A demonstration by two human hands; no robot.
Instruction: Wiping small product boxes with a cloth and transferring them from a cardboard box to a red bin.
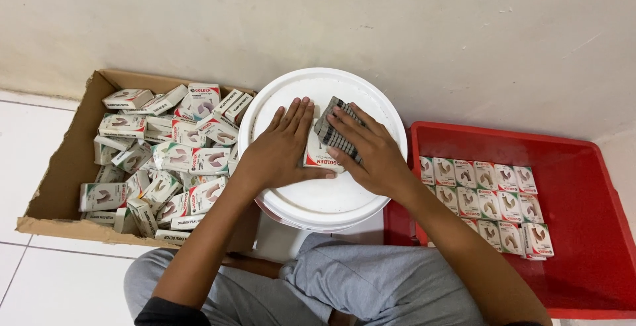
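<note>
- The left hand lies flat and palm down, fingers stretched out and close together, at the middle of the frame; it presses on a small white and red box that peeks out from under its fingers.
- The right hand is just beside it, fingers curled around a strip of grey nails packed side by side; the strip tilts from upper right to lower left and its lower end meets the box.
- Both hands work on top of a round white bucket lid, which fills the centre of the frame and stands against a pale wall.
- In the left part of the frame an open cardboard carton holds a loose heap of small boxes of the same white and red kind, lying at all angles.
- At the right a red plastic tray touches the wall; in its left half more small packed boxes sit in neat rows, faces up, while the rest of its floor shows red.
- At the bottom of the frame the person's knees in grey trousers sit just under the lid, on a white tiled floor.
</note>
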